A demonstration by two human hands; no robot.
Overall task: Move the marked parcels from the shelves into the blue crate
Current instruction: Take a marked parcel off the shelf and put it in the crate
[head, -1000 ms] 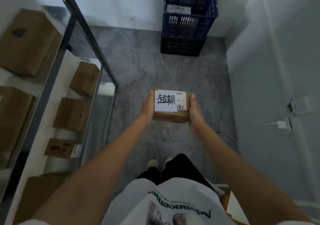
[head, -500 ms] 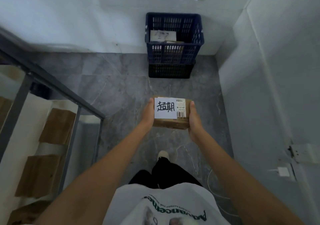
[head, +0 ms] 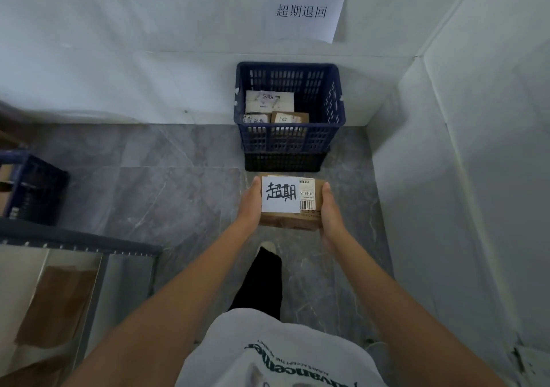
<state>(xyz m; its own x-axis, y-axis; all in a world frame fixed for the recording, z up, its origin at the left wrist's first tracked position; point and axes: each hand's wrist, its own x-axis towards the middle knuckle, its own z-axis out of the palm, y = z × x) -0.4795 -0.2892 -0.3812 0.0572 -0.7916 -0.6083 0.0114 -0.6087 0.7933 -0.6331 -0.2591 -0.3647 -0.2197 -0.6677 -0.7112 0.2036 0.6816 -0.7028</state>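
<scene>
Ok, status: both hands on one marked parcel, centre of frame, held in the air above the floor. Left hand is flat against its left side, right hand against the right side w/ thumb lying along the top edge; parcel is clamped between the palms, fingers underneath so can't see how they curl. Parcel is a brown carton, top face up, white label w/ handwritten black characters on the left part, printed sticker + barcode on the right part.

Blue crate sits upper centre of frame, against the wall, stacked on a black crate. Parcel is just below the crates in frame, near but apart, not over the opening. Inside the blue crate: 3 parcels already, one white at the back, two brown ones in front of it, side by side, all w/ writing on top, too small to read.

White paper sign w/ printed characters on the wall above the crate. Shelf frame at lower left w/ brown cartons below it. Second blue crate at left edge, partly cut off. My white tee + black trouser leg at bottom centre.
</scene>
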